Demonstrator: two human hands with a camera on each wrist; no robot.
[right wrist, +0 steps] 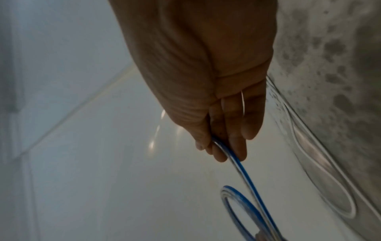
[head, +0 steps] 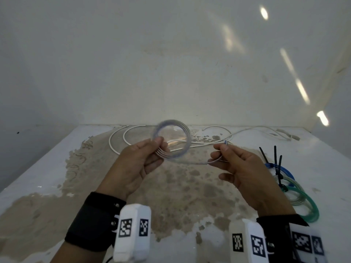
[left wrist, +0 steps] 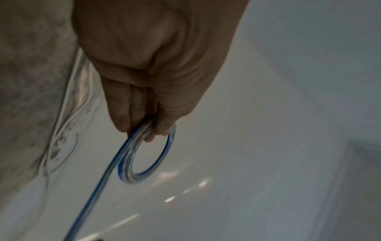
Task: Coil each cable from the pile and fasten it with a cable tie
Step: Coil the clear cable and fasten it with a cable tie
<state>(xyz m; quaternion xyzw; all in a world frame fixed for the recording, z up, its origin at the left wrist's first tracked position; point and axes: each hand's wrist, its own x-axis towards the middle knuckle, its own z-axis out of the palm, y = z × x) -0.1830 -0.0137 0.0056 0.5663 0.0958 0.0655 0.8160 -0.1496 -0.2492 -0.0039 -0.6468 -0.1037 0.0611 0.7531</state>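
A clear cable with a blue stripe is wound into a coil [head: 171, 137] of several loops. My left hand [head: 152, 150] pinches the coil's lower edge and holds it up above the table. The left wrist view shows the same coil [left wrist: 148, 156] under my fingertips [left wrist: 121, 122]. The cable's loose tail [head: 191, 162] runs right to my right hand [head: 221, 154], which pinches it near its end. In the right wrist view the tail [right wrist: 243, 171] leaves my fingers [right wrist: 235, 143] toward the coil [right wrist: 237, 205]. A white cable [head: 121, 137] lies loose on the table behind.
Coiled cables, blue [head: 284, 170], clear [head: 290, 182] and green [head: 305, 205], lie at the right, fastened with black cable ties [head: 278, 164]. The white table [head: 38, 168] has a large worn brown patch. A white wall stands close behind.
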